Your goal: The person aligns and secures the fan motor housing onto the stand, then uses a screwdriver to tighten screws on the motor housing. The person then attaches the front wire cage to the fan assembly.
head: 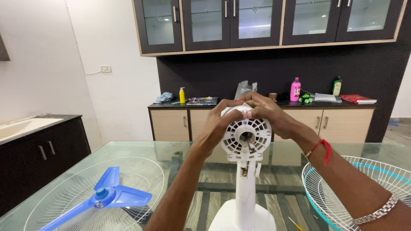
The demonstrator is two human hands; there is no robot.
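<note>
A white stand fan body point(247, 139) stands upright on the glass table point(282, 149), its round vented motor housing facing me with the bare shaft in the middle. My left hand point(219, 121) grips the housing's upper left side. My right hand point(267, 112) wraps over its top right, fingertips meeting the left hand's at the top. A blue three-bladed fan blade point(107, 196) lies on a white wire guard point(90, 194) at the lower left. A second wire guard with a turquoise rim point(329, 192) lies at the lower right.
A thin yellow-handled tool point(295, 223) lies by the fan base. Behind the table stands a counter point(257, 105) with a pink bottle point(295, 90), a yellow bottle point(182, 95), books and a cloth. Dark glass-door cabinets hang above. A dark counter point(38, 141) runs along the left.
</note>
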